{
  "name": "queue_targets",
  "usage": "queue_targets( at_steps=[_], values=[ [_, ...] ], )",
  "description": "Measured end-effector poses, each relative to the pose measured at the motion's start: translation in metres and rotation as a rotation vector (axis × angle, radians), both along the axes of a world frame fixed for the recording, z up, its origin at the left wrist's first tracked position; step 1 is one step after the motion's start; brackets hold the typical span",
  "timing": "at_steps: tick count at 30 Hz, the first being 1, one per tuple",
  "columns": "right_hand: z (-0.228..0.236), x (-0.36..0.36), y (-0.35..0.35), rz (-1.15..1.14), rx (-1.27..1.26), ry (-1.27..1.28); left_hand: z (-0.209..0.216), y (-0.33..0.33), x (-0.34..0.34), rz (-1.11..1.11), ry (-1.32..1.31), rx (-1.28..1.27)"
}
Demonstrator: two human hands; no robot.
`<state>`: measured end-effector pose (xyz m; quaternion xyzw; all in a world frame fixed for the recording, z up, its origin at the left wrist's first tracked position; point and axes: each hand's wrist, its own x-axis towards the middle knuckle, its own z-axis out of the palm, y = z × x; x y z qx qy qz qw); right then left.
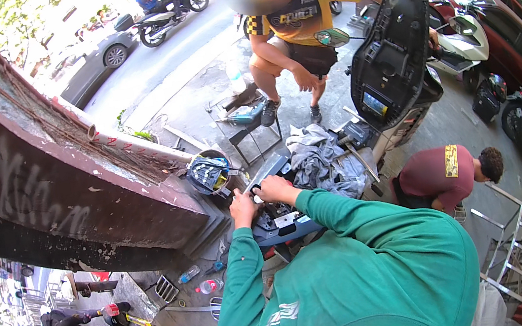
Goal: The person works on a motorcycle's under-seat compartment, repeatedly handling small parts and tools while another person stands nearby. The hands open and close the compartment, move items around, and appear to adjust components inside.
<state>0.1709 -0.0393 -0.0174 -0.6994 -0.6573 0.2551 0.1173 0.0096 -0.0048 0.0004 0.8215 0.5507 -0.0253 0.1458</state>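
Note:
My left hand (242, 207) and my right hand (277, 189) are close together over a low work surface in front of me. The fingers of both are closed. Between them is a small dark part (255, 190), too small to name, and I cannot tell which hand grips it. Just beyond, a flat grey panel (267, 170) slopes away from my fingertips. Under my hands lies a blue-grey tray-like piece (289, 232) with metal parts on it. A heap of grey rags (317, 158) is to the right of my right hand.
A bucket (209, 173) with things in it stands left of the panel, by the wall (77, 182). Ahead, a person (305, 23) in yellow and black stands by a scooter with its seat (392, 54) raised. Another person (436, 175) crouches at right near a metal frame (520, 247).

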Motion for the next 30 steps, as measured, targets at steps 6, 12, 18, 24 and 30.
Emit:
queue_targets(
  at_steps=[6, 12, 18, 24, 30],
  values=[
    [0.005, -0.002, 0.002, 0.248, 0.108, -0.108, 0.001, 0.0, 0.0, -0.003, -0.009, -0.004],
    [-0.011, 0.002, 0.002, 0.142, 0.175, 0.007, -0.003, 0.001, -0.002, -0.034, 0.017, 0.033],
    [-0.015, -0.006, 0.003, 0.075, -0.037, 0.065, -0.004, -0.001, 0.0, -0.018, -0.013, 0.072],
    [-0.026, -0.001, 0.0, 0.21, 0.25, 0.037, -0.005, 0.001, 0.0, -0.011, 0.002, 0.035],
    [0.002, 0.0, -0.011, 0.008, 0.16, -0.001, -0.005, 0.002, 0.001, 0.006, 0.019, 0.013]
  ],
)
